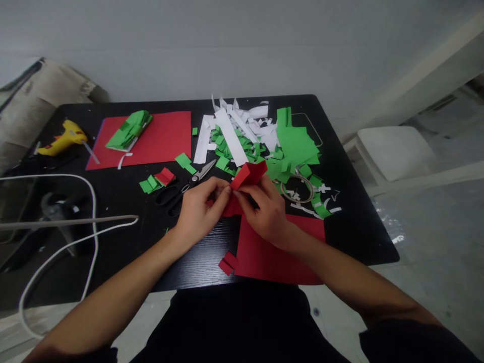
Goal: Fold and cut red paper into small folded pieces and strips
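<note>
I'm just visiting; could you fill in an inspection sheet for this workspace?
Surface: black wood-grain table, scattered with paper.
Job's things: folded red paper, in both hands; near red sheet, flat.
Clutter: green cuttings, white paper strips, scissors, yellow glue gun.
Hands: left hand and right hand, both pinching the folded red paper.
Cables: white cable, looped at left.
Surroundings: pale wall behind, white stool at right.

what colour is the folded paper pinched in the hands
The folded paper is red, best seen in the head view, the only one here.
</note>
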`<action>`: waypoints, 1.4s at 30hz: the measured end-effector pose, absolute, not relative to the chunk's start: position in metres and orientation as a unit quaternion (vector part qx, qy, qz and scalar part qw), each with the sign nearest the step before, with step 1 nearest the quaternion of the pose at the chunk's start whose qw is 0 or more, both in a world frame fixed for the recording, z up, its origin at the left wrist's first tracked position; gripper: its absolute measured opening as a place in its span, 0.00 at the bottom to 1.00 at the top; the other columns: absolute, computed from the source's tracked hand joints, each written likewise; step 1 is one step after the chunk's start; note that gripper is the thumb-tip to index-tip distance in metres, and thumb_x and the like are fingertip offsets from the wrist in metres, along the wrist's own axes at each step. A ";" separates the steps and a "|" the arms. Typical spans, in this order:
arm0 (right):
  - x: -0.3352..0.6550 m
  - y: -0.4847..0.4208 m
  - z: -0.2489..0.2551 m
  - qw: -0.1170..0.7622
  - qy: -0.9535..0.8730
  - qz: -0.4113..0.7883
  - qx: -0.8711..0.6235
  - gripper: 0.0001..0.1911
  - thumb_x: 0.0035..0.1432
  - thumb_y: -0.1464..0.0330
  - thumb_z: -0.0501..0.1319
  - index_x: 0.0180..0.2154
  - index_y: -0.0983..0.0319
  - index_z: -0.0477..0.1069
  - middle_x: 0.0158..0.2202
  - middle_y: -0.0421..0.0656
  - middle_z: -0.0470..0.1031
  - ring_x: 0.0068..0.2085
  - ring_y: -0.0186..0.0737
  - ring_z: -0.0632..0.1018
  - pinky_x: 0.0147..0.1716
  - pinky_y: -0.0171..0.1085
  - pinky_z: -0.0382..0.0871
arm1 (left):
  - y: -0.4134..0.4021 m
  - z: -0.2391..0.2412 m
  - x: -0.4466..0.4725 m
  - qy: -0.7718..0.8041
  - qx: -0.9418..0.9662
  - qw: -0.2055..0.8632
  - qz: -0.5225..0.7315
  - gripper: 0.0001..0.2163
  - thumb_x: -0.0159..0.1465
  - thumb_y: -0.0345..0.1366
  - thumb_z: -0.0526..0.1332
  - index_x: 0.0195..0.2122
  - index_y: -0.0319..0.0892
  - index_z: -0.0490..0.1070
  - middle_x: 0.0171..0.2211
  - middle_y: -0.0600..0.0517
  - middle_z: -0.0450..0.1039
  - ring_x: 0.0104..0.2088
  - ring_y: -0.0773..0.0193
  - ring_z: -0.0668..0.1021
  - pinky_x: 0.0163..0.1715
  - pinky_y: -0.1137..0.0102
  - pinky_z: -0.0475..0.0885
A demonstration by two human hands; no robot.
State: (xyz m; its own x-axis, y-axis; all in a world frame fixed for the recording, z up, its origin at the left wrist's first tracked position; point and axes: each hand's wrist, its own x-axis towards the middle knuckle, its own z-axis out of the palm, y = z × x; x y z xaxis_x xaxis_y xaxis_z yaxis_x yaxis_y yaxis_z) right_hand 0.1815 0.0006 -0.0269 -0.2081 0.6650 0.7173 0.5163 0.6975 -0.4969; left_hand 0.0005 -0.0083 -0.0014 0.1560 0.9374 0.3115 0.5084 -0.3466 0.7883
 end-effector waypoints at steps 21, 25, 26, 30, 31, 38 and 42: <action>0.181 -0.004 -0.023 0.498 -0.765 0.083 -0.399 0.04 0.69 0.71 0.64 0.44 0.57 0.76 0.48 0.48 0.78 0.44 0.45 0.81 0.43 0.47 0.80 | -0.009 0.000 0.002 0.520 0.671 0.314 0.426 0.07 0.70 0.36 0.62 0.37 0.41 0.79 0.29 0.53 0.79 0.27 0.68 0.76 0.28 0.74 0.70; 0.181 -0.002 -0.024 0.503 -0.763 0.073 -0.399 0.04 0.68 0.72 0.65 0.43 0.57 0.76 0.48 0.48 0.77 0.44 0.46 0.81 0.44 0.47 0.80 | -0.009 -0.002 0.003 0.520 0.656 0.338 0.430 0.07 0.71 0.36 0.62 0.38 0.42 0.78 0.29 0.53 0.79 0.27 0.68 0.77 0.28 0.74 0.71; 0.181 -0.002 -0.024 0.504 -0.764 0.070 -0.397 0.04 0.68 0.72 0.65 0.43 0.57 0.76 0.48 0.48 0.77 0.44 0.46 0.81 0.43 0.47 0.81 | -0.009 -0.002 0.003 0.519 0.654 0.340 0.433 0.07 0.71 0.36 0.62 0.38 0.41 0.78 0.30 0.53 0.80 0.28 0.67 0.77 0.28 0.74 0.71; 0.181 -0.001 -0.023 0.504 -0.770 0.061 -0.386 0.04 0.67 0.73 0.65 0.42 0.58 0.75 0.48 0.49 0.77 0.44 0.45 0.81 0.43 0.46 0.81 | -0.010 -0.001 0.004 0.520 0.649 0.348 0.433 0.07 0.70 0.35 0.62 0.37 0.41 0.78 0.29 0.53 0.79 0.27 0.68 0.77 0.28 0.74 0.71; 0.181 -0.001 -0.023 0.503 -0.772 0.061 -0.384 0.05 0.67 0.73 0.65 0.43 0.58 0.75 0.48 0.49 0.77 0.45 0.46 0.81 0.43 0.47 0.81 | -0.010 0.000 0.004 0.521 0.648 0.349 0.432 0.07 0.70 0.35 0.62 0.36 0.41 0.78 0.29 0.53 0.79 0.27 0.68 0.76 0.27 0.74 0.70; 0.182 -0.002 -0.025 0.506 -0.777 0.060 -0.369 0.08 0.66 0.74 0.65 0.45 0.57 0.76 0.52 0.49 0.76 0.46 0.47 0.82 0.43 0.49 0.83 | -0.008 0.000 0.004 0.519 0.624 0.387 0.437 0.08 0.69 0.37 0.62 0.35 0.42 0.79 0.29 0.53 0.79 0.28 0.66 0.76 0.28 0.73 0.71; 0.183 -0.001 -0.026 0.506 -0.779 0.060 -0.366 0.10 0.65 0.75 0.65 0.45 0.56 0.77 0.55 0.50 0.75 0.50 0.50 0.81 0.46 0.52 0.83 | -0.005 -0.001 0.005 0.500 0.597 0.443 0.443 0.10 0.69 0.41 0.62 0.38 0.41 0.79 0.31 0.51 0.80 0.31 0.63 0.79 0.32 0.71 0.75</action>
